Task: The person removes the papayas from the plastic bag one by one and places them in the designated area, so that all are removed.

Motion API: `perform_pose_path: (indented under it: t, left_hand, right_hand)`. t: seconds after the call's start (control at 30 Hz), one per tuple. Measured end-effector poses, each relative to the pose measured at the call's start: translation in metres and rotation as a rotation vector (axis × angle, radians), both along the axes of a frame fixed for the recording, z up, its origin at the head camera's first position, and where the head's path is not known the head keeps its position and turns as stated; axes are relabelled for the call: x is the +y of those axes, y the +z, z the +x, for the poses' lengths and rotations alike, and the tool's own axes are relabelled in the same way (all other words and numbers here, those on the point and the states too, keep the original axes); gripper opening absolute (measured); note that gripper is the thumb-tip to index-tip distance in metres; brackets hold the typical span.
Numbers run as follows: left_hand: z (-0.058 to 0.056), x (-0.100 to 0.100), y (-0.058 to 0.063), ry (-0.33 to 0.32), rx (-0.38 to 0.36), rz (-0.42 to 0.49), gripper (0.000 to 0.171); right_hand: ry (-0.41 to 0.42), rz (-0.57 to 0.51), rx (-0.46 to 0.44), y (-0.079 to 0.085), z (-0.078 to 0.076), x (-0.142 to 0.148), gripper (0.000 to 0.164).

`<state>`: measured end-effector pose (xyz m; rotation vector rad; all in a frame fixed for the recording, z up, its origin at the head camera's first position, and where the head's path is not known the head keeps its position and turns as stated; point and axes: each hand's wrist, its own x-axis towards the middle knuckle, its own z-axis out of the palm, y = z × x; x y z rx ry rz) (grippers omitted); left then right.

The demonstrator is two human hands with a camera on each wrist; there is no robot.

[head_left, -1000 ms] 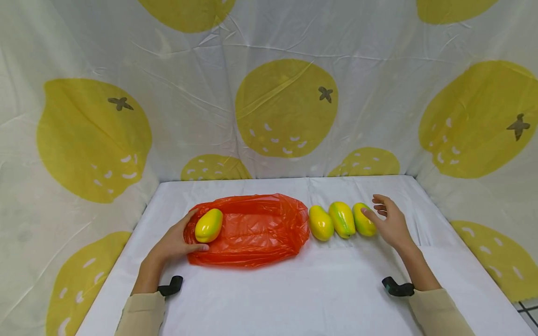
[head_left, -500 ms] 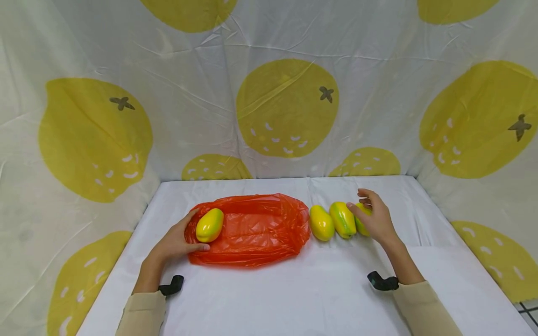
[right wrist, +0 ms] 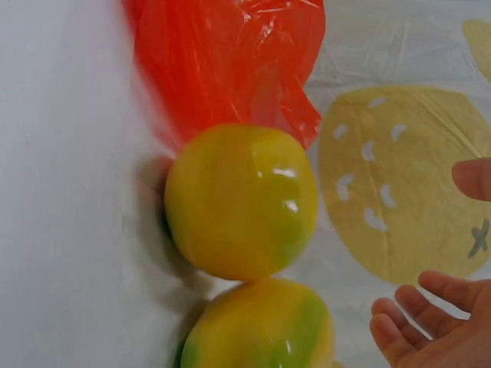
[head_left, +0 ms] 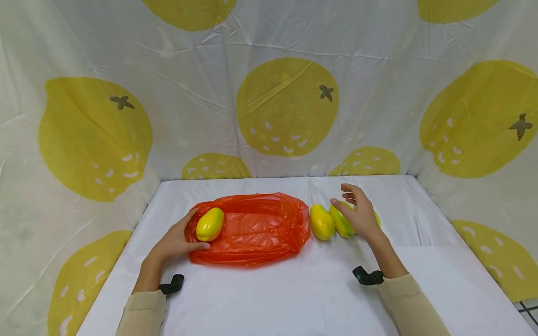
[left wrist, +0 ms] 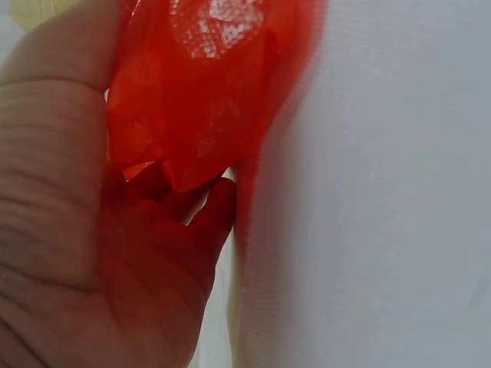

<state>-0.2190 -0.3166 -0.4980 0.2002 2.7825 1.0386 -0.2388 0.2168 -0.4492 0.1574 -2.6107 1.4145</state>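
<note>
A red plastic bag (head_left: 260,233) lies spread on the white cloth, its mouth facing up. One glossy yellow-green fruit (head_left: 209,224), mango- or papaya-like, sits at the bag's left end. My left hand (head_left: 174,240) holds that end, thumb over the near rim; in the left wrist view the red film (left wrist: 207,100) lies between thumb and fingers. Three similar fruits form a row right of the bag: a nearest fruit (head_left: 322,222), a middle fruit (head_left: 340,225) and a far fruit (head_left: 378,218), partly hidden. My right hand (head_left: 359,217) hovers above the last two, fingers relaxed, holding nothing.
White cloth (head_left: 269,298) covers the table. A lemon-printed curtain (head_left: 201,107) rises along the back and both sides. Black wrist mounts, the left mount (head_left: 172,283) and the right mount (head_left: 367,276), sit on the wrists. Floor tiles (head_left: 528,310) show at the lower right.
My right hand has moved left along the row, from beside the far fruit to over the middle one. The left hand, bag and fruits have stayed in place.
</note>
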Motion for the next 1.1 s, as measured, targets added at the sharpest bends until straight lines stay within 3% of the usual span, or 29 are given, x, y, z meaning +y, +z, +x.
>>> perform_pose_path:
  t: [0.2, 0.63, 1.1]
  left_hand:
    - [0.0, 0.0, 0.003, 0.002, -0.008, -0.011, 0.126]
    - [-0.001, 0.0, 0.003, -0.009, -0.005, -0.004, 0.126]
    - [-0.001, -0.001, 0.002, -0.01, 0.015, -0.009, 0.124]
  right_hand:
    - [0.028, -0.027, -0.052, 0.004, -0.002, -0.023, 0.072]
    - [0.116, -0.102, -0.033, 0.01, 0.001, -0.056, 0.071]
    - [0.22, -0.174, 0.034, 0.013, 0.001, -0.087, 0.058]
